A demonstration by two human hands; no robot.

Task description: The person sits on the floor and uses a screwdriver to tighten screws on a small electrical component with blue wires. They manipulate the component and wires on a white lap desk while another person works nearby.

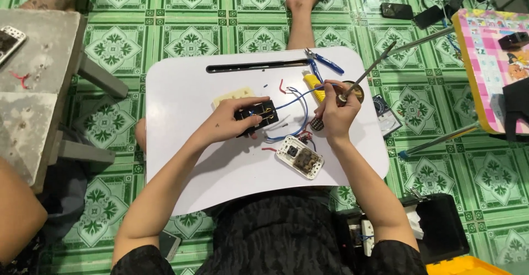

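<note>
On the white surface [187, 159], the left hand [228, 123] grips a black module [258, 113] trailing blue wires [295, 101]. The right hand [337, 112] holds a soldering iron [366, 74] by a round tin [352, 90]. A white socket plate [300, 156] lies just below; blue pliers [324, 61] rest above.

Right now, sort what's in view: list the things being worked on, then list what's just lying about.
In use:
left hand holding the black switch block
right hand holding a thin tool
blue wires between them
white lap table

Lying about:
white switch plate
blue pliers
yellow screwdriver
phone on the grey bench
pink board
black and yellow toolbox
</note>
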